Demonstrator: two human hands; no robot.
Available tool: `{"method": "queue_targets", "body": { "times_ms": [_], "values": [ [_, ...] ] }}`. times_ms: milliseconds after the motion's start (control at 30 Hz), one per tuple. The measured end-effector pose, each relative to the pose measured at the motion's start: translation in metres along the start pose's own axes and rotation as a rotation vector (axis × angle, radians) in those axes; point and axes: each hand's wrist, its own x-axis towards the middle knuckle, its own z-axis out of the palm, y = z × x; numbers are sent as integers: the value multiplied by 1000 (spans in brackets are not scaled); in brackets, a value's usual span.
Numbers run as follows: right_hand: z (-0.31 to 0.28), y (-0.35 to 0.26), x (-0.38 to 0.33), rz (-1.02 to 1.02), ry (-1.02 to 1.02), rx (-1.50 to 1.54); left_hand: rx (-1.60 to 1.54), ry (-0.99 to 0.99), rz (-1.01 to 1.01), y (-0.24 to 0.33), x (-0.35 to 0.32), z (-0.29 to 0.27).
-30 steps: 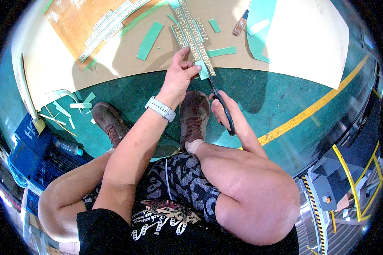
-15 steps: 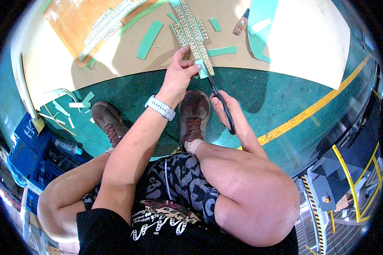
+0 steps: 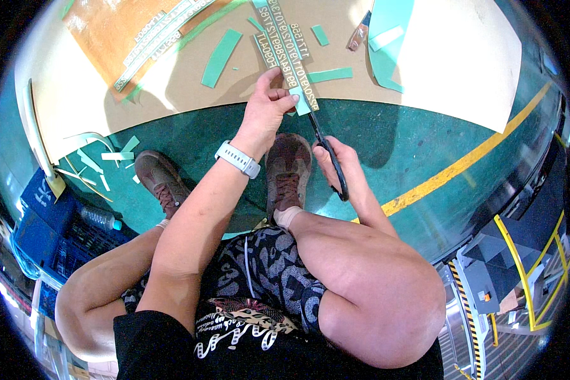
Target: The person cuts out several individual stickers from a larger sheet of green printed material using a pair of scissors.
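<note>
My left hand [image 3: 267,109] pinches the near end of a long printed paper strip [image 3: 290,54] that runs away over a brown cardboard sheet [image 3: 171,76]. A small teal piece [image 3: 301,101] sits at the strip's end by my fingers. My right hand [image 3: 342,166] grips black scissors [image 3: 326,152], whose blades point up at the strip's near end. A white watch [image 3: 237,158] is on my left wrist. I sit on the green floor [image 3: 392,145] with my brown shoes [image 3: 288,168] under my hands.
Teal paper strips [image 3: 220,57] and offcuts lie scattered on the cardboard and on the floor at left [image 3: 117,155]. A large white sheet [image 3: 449,57] lies at right. A blue crate [image 3: 50,234] with a plastic bottle [image 3: 98,218] stands at left. A yellow floor line [image 3: 462,164] runs diagonally right.
Both hands stay at the strip's near end; the scissors have shifted slightly along it. Nothing else has moved.
</note>
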Motion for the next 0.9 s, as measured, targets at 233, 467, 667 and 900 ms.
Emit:
{"method": "queue_targets", "body": {
  "times_ms": [233,467,667,900],
  "values": [
    [-1,-1,4,38,-25,22,14,-2,-15,4,-1,2],
    [0,1,7,-1,-31,21,26,-13,-19,3,-1,0],
    [-1,-1,9,-17,-19,1,26,-46,-33,1,3,-4],
    [3,-3,9,-18,4,40,40,-50,-49,4,4,-4]
  ]
}}
